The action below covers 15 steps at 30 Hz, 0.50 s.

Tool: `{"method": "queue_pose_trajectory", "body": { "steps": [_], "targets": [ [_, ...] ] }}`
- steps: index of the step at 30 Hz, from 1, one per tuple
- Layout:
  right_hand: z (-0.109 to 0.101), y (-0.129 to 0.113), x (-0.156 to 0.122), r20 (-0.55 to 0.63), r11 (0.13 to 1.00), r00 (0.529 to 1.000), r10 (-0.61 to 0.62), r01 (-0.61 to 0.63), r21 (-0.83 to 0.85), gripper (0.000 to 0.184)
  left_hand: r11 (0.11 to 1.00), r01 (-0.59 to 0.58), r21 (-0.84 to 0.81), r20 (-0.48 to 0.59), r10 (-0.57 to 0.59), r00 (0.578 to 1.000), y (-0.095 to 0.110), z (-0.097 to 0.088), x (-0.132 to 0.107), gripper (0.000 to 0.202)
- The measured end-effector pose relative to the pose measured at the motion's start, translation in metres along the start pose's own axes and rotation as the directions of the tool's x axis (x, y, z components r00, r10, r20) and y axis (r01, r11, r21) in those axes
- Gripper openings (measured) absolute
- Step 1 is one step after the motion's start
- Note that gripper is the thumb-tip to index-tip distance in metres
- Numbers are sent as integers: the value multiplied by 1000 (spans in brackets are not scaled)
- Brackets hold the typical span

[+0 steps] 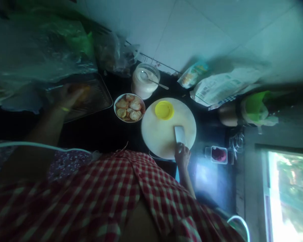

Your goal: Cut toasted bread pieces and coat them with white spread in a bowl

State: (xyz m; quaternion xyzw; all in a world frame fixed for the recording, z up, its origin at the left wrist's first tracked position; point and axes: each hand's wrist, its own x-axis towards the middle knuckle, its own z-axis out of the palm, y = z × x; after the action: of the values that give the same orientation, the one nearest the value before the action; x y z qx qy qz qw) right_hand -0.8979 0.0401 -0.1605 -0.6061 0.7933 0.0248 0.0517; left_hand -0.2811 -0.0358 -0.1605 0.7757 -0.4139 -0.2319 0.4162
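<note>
My right hand is closed round the handle of a wide white-bladed knife. The blade lies flat on a round white cutting board. A yellow lid sits on the far part of the board. My left hand reaches out over a metal tray at the left. It is blurred, with something orange at its fingers, and I cannot tell whether it grips it. A bowl of toasted bread slices stands between the tray and the board.
A glass jar of white stuff with a spoon in it stands behind the bowl. Plastic bags pile up at the back left, and printed packets at the back right. A small tub sits right of the board, with a window beyond it.
</note>
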Motion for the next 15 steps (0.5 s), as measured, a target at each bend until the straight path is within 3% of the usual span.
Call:
{"method": "queue_pose_trajectory", "body": {
  "steps": [2,4,8,10,12,15],
  "targets": [
    [-4,-3,-1,-9,1000,1000,-4,4,-10,47,975,80,-206,158,-48,986,18,23,-45,65],
    [-11,-7,-2,29,1000,1000,6,-5,-29,43,955,85,-283,312,9,950,41,59,-96,64],
    [-21,-8,-8,214,993,975,57,-34,-109,48,954,-229,-193,456,294,840,80,148,-176,65],
    [-24,-1,-10,244,993,969,40,-11,-121,56,914,-391,-104,483,391,783,91,191,-196,60],
    [-29,10,-10,209,996,978,13,5,-86,61,875,-483,-29,514,427,744,97,223,-206,55],
    [-43,27,-11,138,999,990,-12,6,40,57,847,-531,37,523,437,732,99,247,-215,53]
  ]
}}
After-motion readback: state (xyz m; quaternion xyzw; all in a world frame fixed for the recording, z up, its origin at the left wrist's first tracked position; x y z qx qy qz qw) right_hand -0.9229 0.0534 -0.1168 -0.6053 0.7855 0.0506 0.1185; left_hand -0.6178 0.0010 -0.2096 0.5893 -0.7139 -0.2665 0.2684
